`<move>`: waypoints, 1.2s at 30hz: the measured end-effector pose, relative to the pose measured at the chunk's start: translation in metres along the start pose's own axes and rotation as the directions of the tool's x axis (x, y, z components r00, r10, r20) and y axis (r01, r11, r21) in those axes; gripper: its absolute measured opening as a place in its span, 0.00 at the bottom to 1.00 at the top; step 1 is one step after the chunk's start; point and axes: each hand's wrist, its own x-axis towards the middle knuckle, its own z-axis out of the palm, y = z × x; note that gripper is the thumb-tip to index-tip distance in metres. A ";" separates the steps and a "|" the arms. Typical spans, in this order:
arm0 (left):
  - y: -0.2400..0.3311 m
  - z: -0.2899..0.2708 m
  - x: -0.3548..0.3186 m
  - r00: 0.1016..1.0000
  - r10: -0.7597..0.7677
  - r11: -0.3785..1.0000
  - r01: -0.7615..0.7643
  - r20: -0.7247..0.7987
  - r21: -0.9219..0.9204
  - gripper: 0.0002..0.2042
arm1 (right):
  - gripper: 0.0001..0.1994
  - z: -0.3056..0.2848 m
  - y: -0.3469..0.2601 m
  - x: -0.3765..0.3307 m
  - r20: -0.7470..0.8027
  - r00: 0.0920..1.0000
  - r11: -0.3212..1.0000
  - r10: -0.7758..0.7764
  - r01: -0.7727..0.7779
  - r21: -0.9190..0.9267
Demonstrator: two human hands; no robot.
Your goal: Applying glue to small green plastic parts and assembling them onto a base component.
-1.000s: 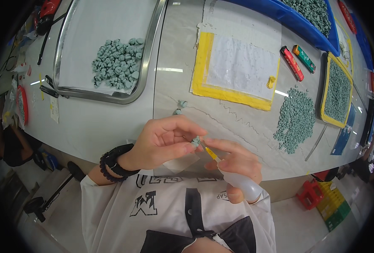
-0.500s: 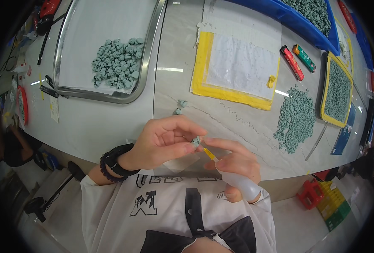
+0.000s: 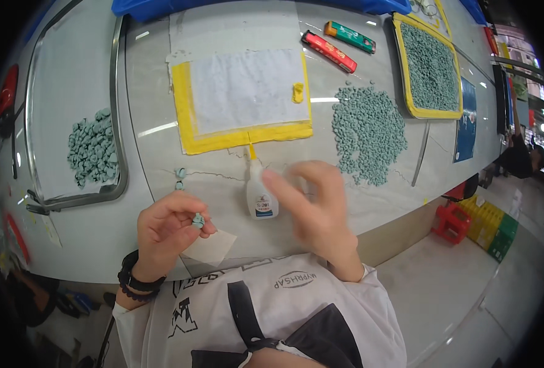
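Observation:
Between the thumb and fingers of my left hand [image 3: 169, 228] is a small grey-green piece [image 3: 199, 221], too small to name more exactly. My right hand [image 3: 324, 214], slightly blurred, has its thumb and forefinger apart. Its thumb tip overlaps the edge of a white squeeze bottle [image 3: 264, 195] with a yellow nozzle; whether they touch I cannot tell. The bottle is on the table, its nozzle pointing away from me toward a yellow-edged sheet [image 3: 247, 92]. Two more grey-green pieces [image 3: 180, 174] sit beyond my left hand.
A metal tray [image 3: 122, 122] at left holds a heap of similar pieces [image 3: 94, 150]. Smaller green bits [image 3: 370, 135] are spread at right, beside a yellow-rimmed tray [image 3: 431, 115] full of them. Two box cutters, red [image 3: 329, 52] and green [image 3: 350, 37], lie at the back. A paper square [image 3: 213, 248] lies near me.
My right hand has let go of the squeeze bottle, now on the table, and opened. My left hand, still pinching the piece, has drawn away from it. The whole view has shifted rightward.

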 end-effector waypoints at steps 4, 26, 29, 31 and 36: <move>0.002 0.012 0.002 0.999 -0.041 0.999 0.042 -0.027 0.025 0.13 | 0.06 -0.044 0.024 -0.034 -0.307 0.829 0.874 0.468 -0.485 0.022; 0.001 0.016 0.006 0.994 -0.076 0.995 0.081 -0.078 0.056 0.15 | 0.07 -0.060 0.048 -0.069 -0.205 0.812 0.770 0.547 -0.584 -0.257; 0.002 0.016 0.006 0.993 -0.081 0.995 0.086 -0.089 0.054 0.14 | 0.07 -0.059 0.049 -0.070 -0.190 0.829 0.782 0.525 -0.559 -0.276; 0.002 0.016 0.005 0.993 -0.082 0.995 0.087 -0.087 0.052 0.14 | 0.07 -0.059 0.049 -0.070 -0.183 0.838 0.788 0.514 -0.546 -0.285; 0.002 0.015 0.005 0.994 -0.085 0.995 0.088 -0.071 0.041 0.12 | 0.06 -0.059 0.046 -0.067 -0.178 0.854 0.792 0.489 -0.520 -0.319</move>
